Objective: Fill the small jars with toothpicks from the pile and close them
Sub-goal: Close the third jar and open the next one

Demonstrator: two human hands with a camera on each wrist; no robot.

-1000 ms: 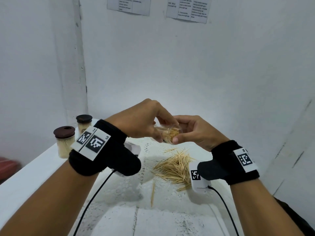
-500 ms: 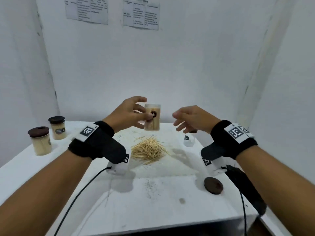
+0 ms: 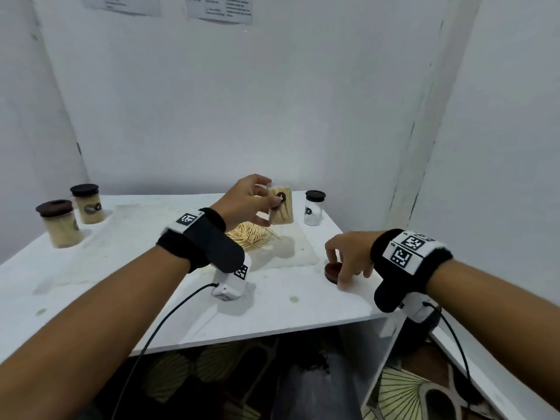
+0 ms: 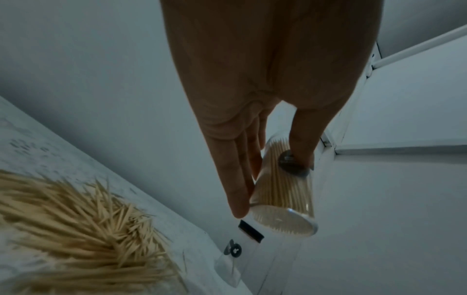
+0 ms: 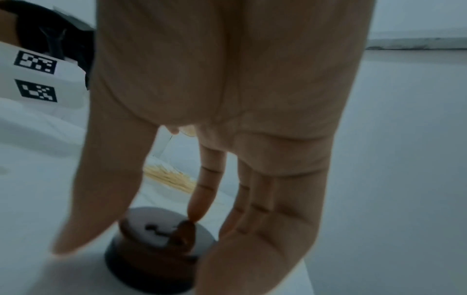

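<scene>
My left hand (image 3: pixel 269 204) grips a clear lidless jar (image 3: pixel 281 209) packed with toothpicks and holds it upright above the toothpick pile (image 3: pixel 248 234). In the left wrist view the thumb and fingers pinch the jar (image 4: pixel 283 189) from both sides. My right hand (image 3: pixel 338 268) reaches down over a dark brown lid (image 3: pixel 331 269) lying near the table's right front corner. In the right wrist view its fingers are straight. The index fingertip (image 5: pixel 194 216) touches the lid (image 5: pixel 151 249) on top, and the thumb stands a little off its left side.
Two toothpick-filled jars with dark lids (image 3: pixel 62 222) (image 3: pixel 88 204) stand at the back left. An empty clear jar with a dark lid (image 3: pixel 314 207) stands at the back right. A white mat (image 3: pixel 300 253) lies under the pile. The table's front edge (image 3: pixel 272 331) is close.
My right hand has left the jar and dropped to the right front, down onto the loose lid. The left hand has turned the filled jar upright and keeps hold of it.
</scene>
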